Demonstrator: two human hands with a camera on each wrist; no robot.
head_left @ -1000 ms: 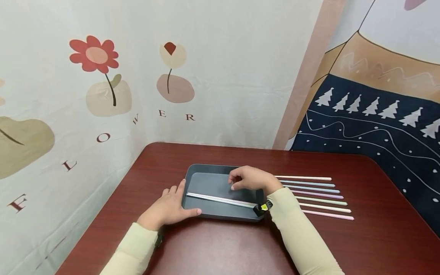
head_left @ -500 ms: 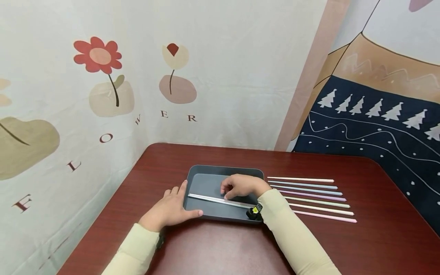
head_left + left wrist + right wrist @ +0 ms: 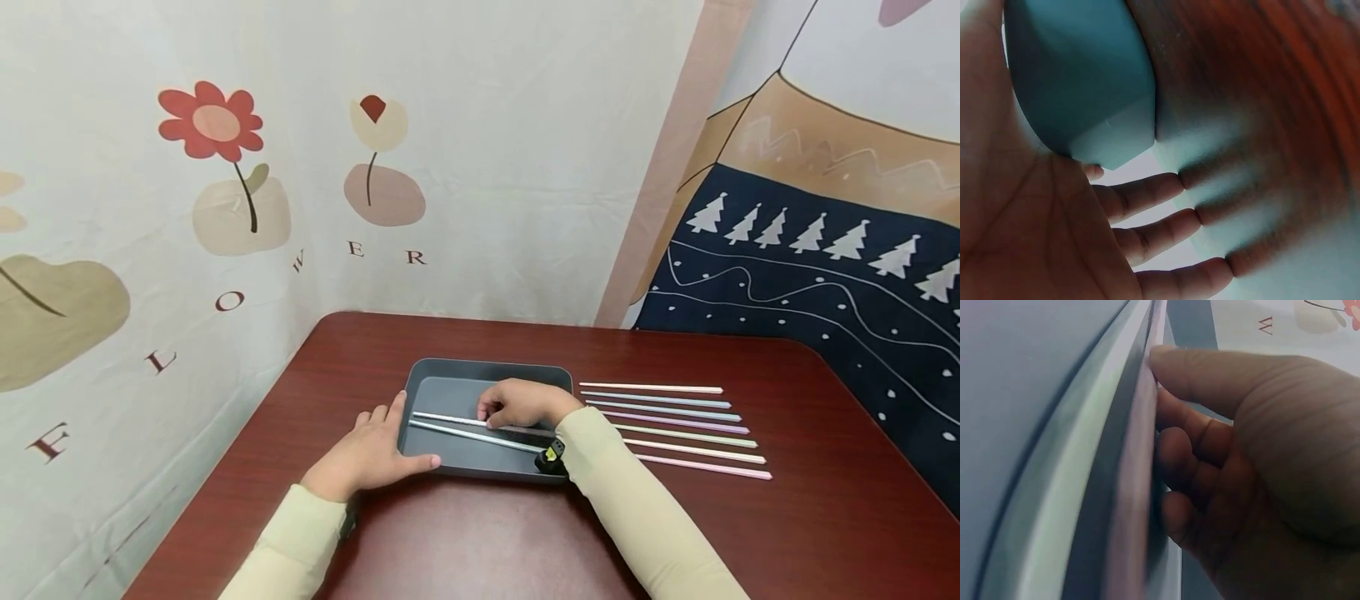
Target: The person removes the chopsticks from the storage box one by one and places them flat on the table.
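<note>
A grey rectangular tray (image 3: 448,392) lies on the table with two chopsticks in it. My right hand (image 3: 525,402) is over the tray and pinches a pinkish chopstick (image 3: 1136,444) between thumb and fingers; its left part (image 3: 450,418) shows in the head view. Beside it, nearer me, lies a pale green chopstick (image 3: 1072,475), apart from the held one at the right. My left hand (image 3: 367,454) rests against the tray's left end, fingers straight and thumb by the front rim. In the left wrist view, its fingertips (image 3: 1216,275) touch the table beside the tray wall (image 3: 1085,75).
On the dark red table (image 3: 465,533), several pastel chopsticks lie in a row right of the tray, the pink one (image 3: 712,467) nearest me. My right forearm (image 3: 645,500) crosses in front of their left ends. A printed cloth (image 3: 510,167) hangs behind the table.
My right hand has moved left and down to the chopsticks in the tray and taken hold of one. That chopstick now stands apart from the other, farther from me. The left hand stays put.
</note>
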